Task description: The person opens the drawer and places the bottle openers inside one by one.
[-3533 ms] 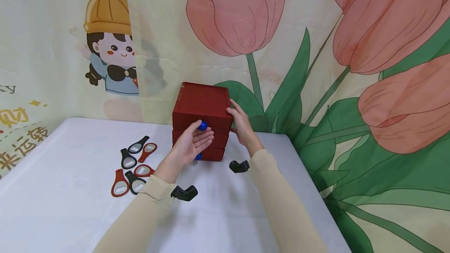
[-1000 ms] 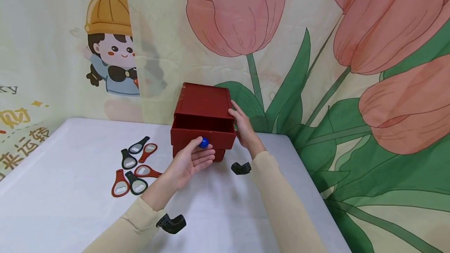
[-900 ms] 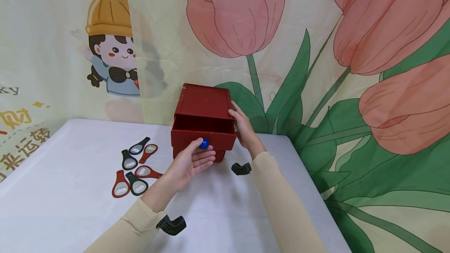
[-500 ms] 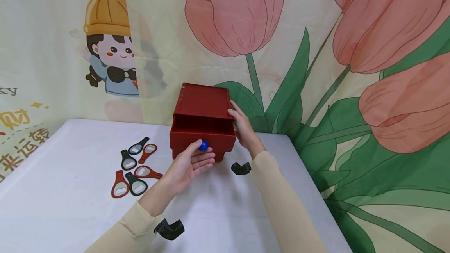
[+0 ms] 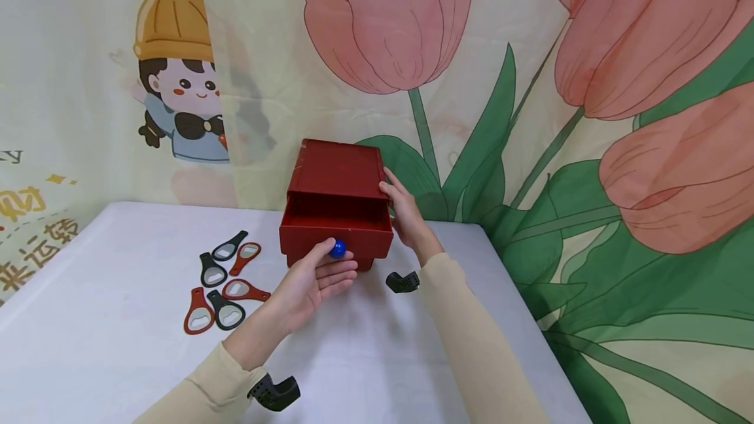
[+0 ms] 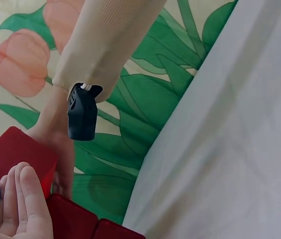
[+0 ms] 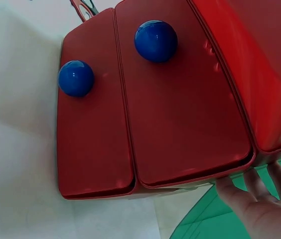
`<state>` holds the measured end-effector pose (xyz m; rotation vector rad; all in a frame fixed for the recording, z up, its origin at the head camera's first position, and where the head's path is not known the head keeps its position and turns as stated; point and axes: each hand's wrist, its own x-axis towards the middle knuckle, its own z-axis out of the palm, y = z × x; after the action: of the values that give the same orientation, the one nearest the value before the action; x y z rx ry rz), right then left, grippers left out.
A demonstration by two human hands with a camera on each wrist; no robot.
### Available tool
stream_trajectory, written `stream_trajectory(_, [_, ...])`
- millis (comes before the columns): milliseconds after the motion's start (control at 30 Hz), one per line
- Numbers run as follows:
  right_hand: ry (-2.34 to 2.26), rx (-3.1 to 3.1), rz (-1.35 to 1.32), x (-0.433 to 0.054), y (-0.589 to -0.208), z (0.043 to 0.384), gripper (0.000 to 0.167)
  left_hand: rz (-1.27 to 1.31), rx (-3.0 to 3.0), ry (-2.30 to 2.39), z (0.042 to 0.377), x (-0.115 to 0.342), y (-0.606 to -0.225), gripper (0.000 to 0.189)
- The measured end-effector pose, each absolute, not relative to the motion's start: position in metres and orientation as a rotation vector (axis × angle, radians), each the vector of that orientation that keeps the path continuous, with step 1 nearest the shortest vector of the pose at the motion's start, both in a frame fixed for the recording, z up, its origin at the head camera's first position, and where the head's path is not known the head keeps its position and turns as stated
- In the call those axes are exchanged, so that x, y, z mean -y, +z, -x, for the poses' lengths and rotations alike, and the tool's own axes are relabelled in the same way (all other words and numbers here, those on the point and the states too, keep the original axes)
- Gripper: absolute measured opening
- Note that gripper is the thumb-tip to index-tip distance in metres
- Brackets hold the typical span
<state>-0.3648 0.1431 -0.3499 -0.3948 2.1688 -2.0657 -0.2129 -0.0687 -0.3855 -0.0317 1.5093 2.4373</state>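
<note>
Red three-drawer cabinet (image 5: 338, 167), dark red, boxy, top panel with pale scuffs along its left edge; stands upright at the back of the white-covered worktop (image 5: 106, 352). Rounded-corner fronts on middle drawer (image 7: 183, 117) and bottom drawer (image 7: 93, 134), both closed, one glossy blue ball knob each. Top drawer (image 5: 297, 238) is partway out; interior shadowed, contents can't be told. Its blue knob (image 5: 338, 248) is pinched by left hand (image 5: 309, 283), thumb against the ball, index at its other side, remaining fingers extended together. Right hand (image 5: 406, 213) rests on the cabinet's right side, fingers extended, tips touching the wall.

Left of cabinet, flat on worktop: three red bottle openers (image 5: 199, 313) and three black bottle openers (image 5: 226, 311), grey metal inserts, loosely grouped.

Writing on backdrop (image 5: 265, 12), far left: brown "来运转" (image 5: 38, 259), gold "财" (image 5: 22, 202) above, plus Latin lettering ending in "y", cut off by frame edge.
</note>
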Motion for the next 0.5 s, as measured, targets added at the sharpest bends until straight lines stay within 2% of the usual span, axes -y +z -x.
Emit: stream_trajectory(500, [-2.056, -2.175, 0.391, -0.1422, -0.3492, 0.3622, 0.064, 0.022, -1.506, 2.413, 0.2052, 0.0719, -0.3856, 0.06])
